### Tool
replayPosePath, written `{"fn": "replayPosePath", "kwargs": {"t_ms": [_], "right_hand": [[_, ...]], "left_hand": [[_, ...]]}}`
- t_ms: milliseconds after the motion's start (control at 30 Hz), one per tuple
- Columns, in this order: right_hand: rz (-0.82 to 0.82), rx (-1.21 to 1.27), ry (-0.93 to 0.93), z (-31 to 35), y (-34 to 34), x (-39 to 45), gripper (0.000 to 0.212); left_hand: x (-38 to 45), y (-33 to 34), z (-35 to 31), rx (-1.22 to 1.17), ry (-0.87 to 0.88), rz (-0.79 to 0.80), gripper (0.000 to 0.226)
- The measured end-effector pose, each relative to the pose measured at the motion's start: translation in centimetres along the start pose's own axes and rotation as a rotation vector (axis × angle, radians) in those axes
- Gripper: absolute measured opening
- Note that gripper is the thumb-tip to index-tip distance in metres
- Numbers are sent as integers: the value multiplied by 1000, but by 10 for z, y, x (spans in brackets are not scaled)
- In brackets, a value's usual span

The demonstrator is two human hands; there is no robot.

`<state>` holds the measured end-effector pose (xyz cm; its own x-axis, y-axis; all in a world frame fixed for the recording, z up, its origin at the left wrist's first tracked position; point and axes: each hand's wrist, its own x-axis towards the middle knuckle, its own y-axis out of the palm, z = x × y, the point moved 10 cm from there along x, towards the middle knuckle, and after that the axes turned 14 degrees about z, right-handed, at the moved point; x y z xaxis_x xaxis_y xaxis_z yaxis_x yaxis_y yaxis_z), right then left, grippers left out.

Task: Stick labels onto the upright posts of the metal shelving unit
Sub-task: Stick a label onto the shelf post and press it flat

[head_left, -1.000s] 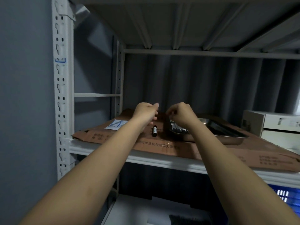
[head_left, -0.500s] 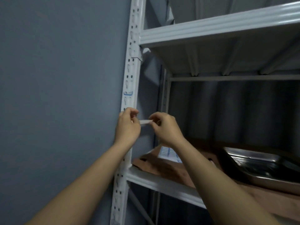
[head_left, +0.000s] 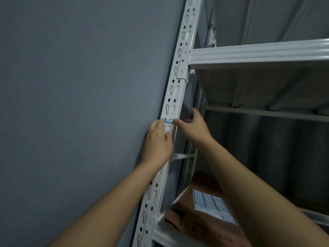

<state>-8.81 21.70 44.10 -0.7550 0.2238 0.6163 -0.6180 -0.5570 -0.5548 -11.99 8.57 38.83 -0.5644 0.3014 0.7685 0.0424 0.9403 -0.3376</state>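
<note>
One small white blue-edged label lies on the perforated white metal post; left hand and right hand, two, press it with straightened fingers.

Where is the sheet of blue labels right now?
In the head view, the label sheet lies lower right on the brown cardboard covering the shelf, just right of the white post.

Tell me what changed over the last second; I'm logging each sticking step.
Both hands left the shelf and carried a label up to the front post. Now the left hand and right hand press the label onto it. The label sheet stayed on the cardboard.
</note>
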Motion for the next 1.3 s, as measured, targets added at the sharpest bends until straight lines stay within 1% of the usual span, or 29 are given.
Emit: {"fn": "replayPosePath", "kwargs": {"t_ms": [33, 67, 100, 133, 167, 233, 333, 433, 467, 533, 567, 633, 667, 767, 800, 867, 933, 1033, 1167, 1300], "right_hand": [[97, 210, 77, -11, 15, 4, 56], [174, 363, 131, -16, 30, 5, 38], [198, 469, 155, -17, 39, 6, 26], [184, 528, 165, -18, 44, 6, 20], [149, 549, 154, -18, 46, 6, 20], [63, 491, 95, -14, 43, 8, 21], [35, 476, 49, -12, 49, 10, 26], [26, 492, 62, -11, 56, 16, 55], [20, 514, 66, -11, 57, 17, 58], [39, 569, 79, -11, 58, 17, 56], [51, 590, 82, -12, 59, 17, 50], [54, 602, 83, -13, 58, 14, 38], [70, 619, 84, -14, 60, 13, 40], [104, 654, 88, -15, 65, 15, 68], [98, 641, 88, -17, 66, 18, 69], [58, 601, 87, -14, 62, 18, 61], [34, 575, 96, -15, 60, 19, 58], [47, 564, 105, -15, 61, 20, 57], [80, 563, 134, -17, 63, 17, 48], [121, 610, 163, -19, 68, 15, 62]], "left_hand": [[3, 1, 1, -12, -9, 2, 46], [6, 2, 3, -25, -18, 13, 47], [9, 5, 4, -38, -28, 32, 49], [12, 7, 6, -54, -40, 55, 50], [14, 10, 8, -72, -53, 77, 50], [19, 11, 12, -116, -79, 104, 50], [27, 9, 19, -190, -98, 112, 47], [33, 11, 25, -237, -89, 177, 49], [34, 12, 27, -272, -86, 216, 53], [35, 13, 30, -345, -62, 287, 65], [36, 13, 32, -380, -52, 310, 69], [36, 14, 34, -422, -53, 357, 70], [36, 15, 35, -423, -49, 377, 68], [36, 18, 36, -436, -43, 386, 66], [36, 17, 36, -438, -47, 378, 67], [35, 14, 37, -444, -51, 358, 67], [33, 13, 37, -450, -61, 358, 66], [31, 13, 38, -458, -71, 364, 68], [29, 13, 36, -464, -73, 366, 68], [29, 13, 36, -467, -67, 366, 69]]}}
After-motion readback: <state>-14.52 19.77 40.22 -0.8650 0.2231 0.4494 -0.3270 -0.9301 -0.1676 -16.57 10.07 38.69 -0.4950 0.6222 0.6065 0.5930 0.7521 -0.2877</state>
